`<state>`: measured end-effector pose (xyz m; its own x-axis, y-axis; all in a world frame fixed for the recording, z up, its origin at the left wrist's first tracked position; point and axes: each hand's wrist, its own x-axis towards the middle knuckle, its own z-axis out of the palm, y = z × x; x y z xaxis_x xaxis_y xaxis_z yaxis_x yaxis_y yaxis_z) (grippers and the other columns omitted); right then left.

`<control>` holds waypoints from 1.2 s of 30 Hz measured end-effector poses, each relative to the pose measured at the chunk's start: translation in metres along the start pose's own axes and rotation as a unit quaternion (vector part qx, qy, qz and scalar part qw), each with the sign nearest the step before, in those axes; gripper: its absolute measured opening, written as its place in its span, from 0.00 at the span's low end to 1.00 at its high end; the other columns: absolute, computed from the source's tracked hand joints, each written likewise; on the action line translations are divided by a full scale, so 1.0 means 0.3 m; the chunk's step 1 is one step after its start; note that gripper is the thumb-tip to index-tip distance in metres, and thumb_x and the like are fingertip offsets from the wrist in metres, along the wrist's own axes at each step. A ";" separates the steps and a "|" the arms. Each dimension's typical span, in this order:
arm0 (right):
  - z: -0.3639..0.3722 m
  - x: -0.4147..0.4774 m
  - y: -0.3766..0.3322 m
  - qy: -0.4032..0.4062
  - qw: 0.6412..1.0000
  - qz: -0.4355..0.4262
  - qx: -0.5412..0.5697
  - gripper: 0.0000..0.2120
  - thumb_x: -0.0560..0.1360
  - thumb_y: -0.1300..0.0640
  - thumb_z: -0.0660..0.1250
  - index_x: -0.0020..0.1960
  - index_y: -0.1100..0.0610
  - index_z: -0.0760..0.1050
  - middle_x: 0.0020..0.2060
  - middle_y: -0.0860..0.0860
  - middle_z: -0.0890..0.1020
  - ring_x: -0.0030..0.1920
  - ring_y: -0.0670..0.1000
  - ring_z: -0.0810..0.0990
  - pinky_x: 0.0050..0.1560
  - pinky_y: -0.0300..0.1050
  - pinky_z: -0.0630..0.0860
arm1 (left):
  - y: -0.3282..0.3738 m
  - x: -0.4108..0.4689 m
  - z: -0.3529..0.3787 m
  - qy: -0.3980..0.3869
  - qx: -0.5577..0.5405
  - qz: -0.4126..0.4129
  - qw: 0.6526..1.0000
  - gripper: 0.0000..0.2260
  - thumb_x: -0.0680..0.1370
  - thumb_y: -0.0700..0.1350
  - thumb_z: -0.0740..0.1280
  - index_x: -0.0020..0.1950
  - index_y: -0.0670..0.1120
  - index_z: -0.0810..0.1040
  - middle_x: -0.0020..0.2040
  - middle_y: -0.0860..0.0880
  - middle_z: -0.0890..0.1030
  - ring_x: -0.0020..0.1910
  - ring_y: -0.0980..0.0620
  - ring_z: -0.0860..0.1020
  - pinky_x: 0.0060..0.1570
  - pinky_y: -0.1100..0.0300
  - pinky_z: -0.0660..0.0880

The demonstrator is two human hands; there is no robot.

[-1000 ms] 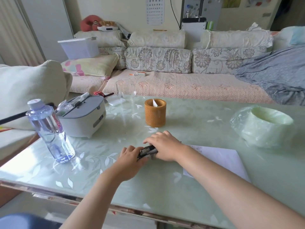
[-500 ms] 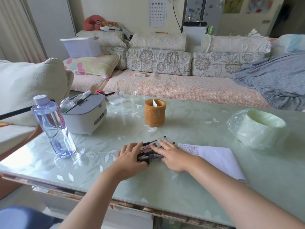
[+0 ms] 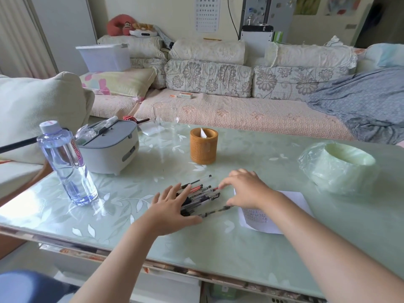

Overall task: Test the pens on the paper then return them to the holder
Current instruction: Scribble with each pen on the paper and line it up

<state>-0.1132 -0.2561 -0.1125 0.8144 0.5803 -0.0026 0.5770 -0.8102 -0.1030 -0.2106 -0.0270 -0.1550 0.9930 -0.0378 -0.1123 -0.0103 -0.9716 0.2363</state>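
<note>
While both hands rest over the loose pile, the pens (image 3: 200,194) lie flat on the counter (image 3: 218,248) directly between them, their long axes running from near-left to far-right, roughly parallel and fanned at the far ends. Left hand (image 3: 169,209): palm down, fingers (image 3: 175,192) spread apart and laid across the near ends of the pens, closed on none of them. Right hand (image 3: 246,189): arched, fingers (image 3: 225,184) apart and touching the far-right tips, gripping nothing (whether the thumb presses the lowest pen cannot be told). Either hand could take a pen; the right is nearer the paper (image 3: 290,206), which lies just beside and partly beneath that wrist, so a test stroke would call for a short carry to the right. The holder (image 3: 203,146), an orange-brown cylinder, stands upright beyond the fingers, well apart from the pile, with a white slip inside. Surface: pale green glass with a leaf pattern, smooth enough that round barrels may roll. To the left of the fingers stand a water bottle (image 3: 65,165) and a grey-lidded appliance (image 3: 109,147); to the far right, a bagged roll (image 3: 336,167). A sofa (image 3: 218,110) with floral cushions fills the room behind.
</note>
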 end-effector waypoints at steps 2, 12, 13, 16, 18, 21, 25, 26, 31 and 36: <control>0.011 -0.010 0.001 -0.004 1.000 -0.009 0.012 0.16 0.69 0.47 0.73 0.57 0.39 0.79 0.52 0.43 0.76 0.61 0.48 0.70 0.62 0.46 0.63 | 0.018 0.004 0.009 0.018 -0.012 0.018 1.000 0.37 0.71 0.75 0.53 0.75 0.69 0.41 0.80 0.55 0.45 0.78 0.50 0.43 0.76 0.48 0.43; 0.019 -0.009 -0.066 -0.028 0.994 -0.031 0.104 0.11 0.67 0.50 0.67 0.48 0.42 0.81 0.44 0.39 0.82 0.44 0.42 0.76 0.53 0.39 0.70 | -0.003 0.020 0.032 -0.002 0.038 -0.027 0.999 0.28 0.82 0.59 0.51 0.78 0.60 0.42 0.80 0.51 0.44 0.78 0.49 0.42 0.76 0.49 0.43; 0.009 -0.010 -0.055 -0.053 0.994 -0.037 0.085 0.12 0.66 0.50 0.67 0.49 0.41 0.81 0.45 0.39 0.82 0.44 0.41 0.76 0.53 0.39 0.69 | -0.006 0.020 0.034 -0.003 0.035 -0.028 0.999 0.28 0.82 0.59 0.50 0.78 0.60 0.41 0.80 0.51 0.43 0.78 0.49 0.42 0.76 0.49 0.42; 0.022 -0.008 -0.039 -0.056 0.995 -0.040 0.073 0.12 0.67 0.55 0.66 0.47 0.41 0.81 0.44 0.40 0.83 0.47 0.44 0.79 0.51 0.40 0.69 | -0.001 0.022 0.043 0.013 0.030 -0.015 0.999 0.29 0.80 0.64 0.49 0.77 0.64 0.39 0.80 0.53 0.44 0.78 0.50 0.42 0.76 0.47 0.42; 0.045 0.001 -0.052 -0.016 0.995 -0.045 0.090 0.12 0.70 0.58 0.66 0.47 0.42 0.83 0.46 0.42 0.83 0.49 0.45 0.79 0.49 0.39 0.68 | 0.016 0.025 0.053 0.017 0.033 -0.010 0.999 0.30 0.78 0.68 0.48 0.77 0.65 0.39 0.80 0.53 0.45 0.78 0.50 0.41 0.76 0.46 0.41; 0.063 0.017 -0.076 0.021 0.994 -0.077 0.076 0.09 0.73 0.56 0.68 0.48 0.44 0.83 0.47 0.43 0.82 0.50 0.46 0.78 0.53 0.41 0.69 | 0.032 0.035 0.060 0.028 0.035 -0.014 0.999 0.30 0.78 0.68 0.47 0.77 0.64 0.41 0.80 0.53 0.46 0.78 0.50 0.42 0.76 0.46 0.42; 0.058 0.043 -0.045 0.059 0.991 -0.046 0.111 0.13 0.74 0.59 0.62 0.51 0.47 0.81 0.50 0.44 0.81 0.53 0.49 0.77 0.54 0.43 0.70 | 0.035 0.045 0.038 0.066 0.013 0.001 0.998 0.30 0.78 0.68 0.49 0.78 0.63 0.44 0.80 0.53 0.49 0.78 0.50 0.45 0.76 0.50 0.44; 0.061 0.053 -0.029 0.067 0.993 -0.044 0.092 0.15 0.75 0.61 0.60 0.55 0.48 0.79 0.54 0.45 0.80 0.56 0.50 0.76 0.56 0.44 0.70 | 0.039 0.046 0.034 0.071 0.013 0.008 0.997 0.30 0.79 0.67 0.49 0.78 0.62 0.45 0.80 0.53 0.49 0.78 0.51 0.46 0.76 0.51 0.44; 0.099 0.094 0.018 0.039 0.996 -0.068 -0.037 0.21 0.79 0.63 0.59 0.68 0.47 0.73 0.63 0.47 0.77 0.65 0.51 0.72 0.64 0.48 0.66 | 0.048 0.063 0.041 0.071 0.032 0.030 0.996 0.27 0.81 0.63 0.51 0.79 0.59 0.51 0.79 0.54 0.53 0.77 0.51 0.49 0.75 0.52 0.47; 0.123 0.127 0.024 0.063 0.992 -0.090 -0.067 0.16 0.78 0.62 0.63 0.61 0.46 0.79 0.55 0.48 0.80 0.59 0.53 0.75 0.59 0.49 0.67 | 0.054 0.092 0.031 0.046 0.033 0.013 0.998 0.25 0.80 0.62 0.54 0.77 0.60 0.57 0.78 0.54 0.55 0.77 0.50 0.51 0.74 0.52 0.49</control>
<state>-0.0802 -0.2369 -0.1501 0.6940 0.7084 0.1288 0.7098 -0.7031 0.0424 -0.1846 -0.0459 -0.1633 0.9988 -0.0451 -0.0167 -0.0416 -0.9840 0.1731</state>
